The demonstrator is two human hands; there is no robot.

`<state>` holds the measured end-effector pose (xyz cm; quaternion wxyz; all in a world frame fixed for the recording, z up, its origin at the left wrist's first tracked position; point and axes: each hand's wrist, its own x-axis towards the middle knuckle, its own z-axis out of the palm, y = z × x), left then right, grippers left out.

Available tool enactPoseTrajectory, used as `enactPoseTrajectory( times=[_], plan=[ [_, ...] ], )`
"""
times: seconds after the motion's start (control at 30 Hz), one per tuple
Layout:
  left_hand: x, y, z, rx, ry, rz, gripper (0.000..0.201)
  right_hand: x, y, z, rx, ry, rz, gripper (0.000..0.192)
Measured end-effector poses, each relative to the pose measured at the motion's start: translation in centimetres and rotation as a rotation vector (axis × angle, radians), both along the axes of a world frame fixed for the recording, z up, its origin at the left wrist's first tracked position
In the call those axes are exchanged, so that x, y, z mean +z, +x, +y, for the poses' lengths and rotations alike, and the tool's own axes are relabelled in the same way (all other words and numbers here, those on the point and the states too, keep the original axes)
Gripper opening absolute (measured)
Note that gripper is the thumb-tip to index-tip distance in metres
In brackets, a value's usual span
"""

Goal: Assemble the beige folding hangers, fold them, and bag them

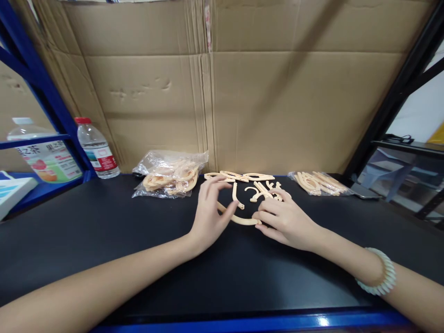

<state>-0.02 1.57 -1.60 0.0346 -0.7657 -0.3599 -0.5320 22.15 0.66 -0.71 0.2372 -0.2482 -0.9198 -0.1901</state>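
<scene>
A curved cream plastic piece (241, 220) lies on the black table top (104, 231), held between both hands. My left hand (209, 213) grips its left end with fingers curled. My right hand (282, 218) pinches its right end. Just behind them lie several loose cream plastic parts (255, 185), some hooked, some long loops. A clear bag of similar cream parts (169, 178) sits behind my left hand. A second bag of cream parts (317, 182) lies to the right of the loose ones.
A cardboard wall (222, 92) closes the back. A water bottle with a red cap (97, 150) stands at the back left beside a blue shelf post (41, 88). Another bottle (41, 155) stands on the blue shelf. A black rack (398, 92) rises on the right.
</scene>
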Motion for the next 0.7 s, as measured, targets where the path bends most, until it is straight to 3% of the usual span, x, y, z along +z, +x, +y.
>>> enactPoseTrajectory(
  times=[0.13,0.23,0.5,0.7],
  plan=[
    [0.6,0.5,-1.5,-0.041,0.287,0.493,0.012,-0.2,0.0,-0.1,-0.024,0.047,0.038,0.018],
    [0.7,0.8,-1.8,-0.106,0.333,0.681,0.013,-0.1,-0.1,-0.4,-0.017,0.087,0.076,0.018],
    [0.4,1.0,-1.4,-0.084,0.246,0.694,0.018,0.3,-0.4,-0.7,0.026,0.13,0.061,0.026],
    [0.1,1.2,-1.5,-0.035,0.194,0.77,0.009,0.2,-0.4,-0.6,0.045,0.161,0.045,0.029]
  ],
)
